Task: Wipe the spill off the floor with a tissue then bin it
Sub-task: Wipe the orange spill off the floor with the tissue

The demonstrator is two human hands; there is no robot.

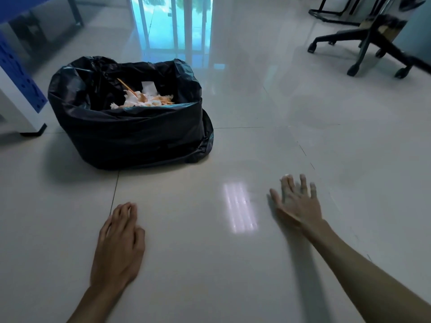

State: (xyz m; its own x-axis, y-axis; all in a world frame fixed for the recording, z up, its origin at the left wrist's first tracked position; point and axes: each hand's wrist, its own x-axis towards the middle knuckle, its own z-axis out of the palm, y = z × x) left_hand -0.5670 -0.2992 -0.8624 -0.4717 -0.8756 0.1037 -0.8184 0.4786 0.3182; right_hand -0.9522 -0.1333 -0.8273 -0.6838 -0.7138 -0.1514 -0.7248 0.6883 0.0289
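A bin lined with a black bag (130, 131) stands on the tiled floor at the upper left. Crumpled white tissues with orange stains (149, 100) lie inside it. My left hand (119, 243) rests on the floor below the bin, fingers loosely bent and close together, holding nothing. My right hand (297, 201) lies flat on the floor to the right, fingers spread, blurred by motion. Its fingertips look pale, and I see no tissue in it. No spill shows on the glossy tile between my hands, only a bright light reflection (239, 207).
A blue and white furniture leg (21, 99) stands left of the bin. An office chair base on castors (363, 45) is at the far right. A glass door (172, 22) is at the back.
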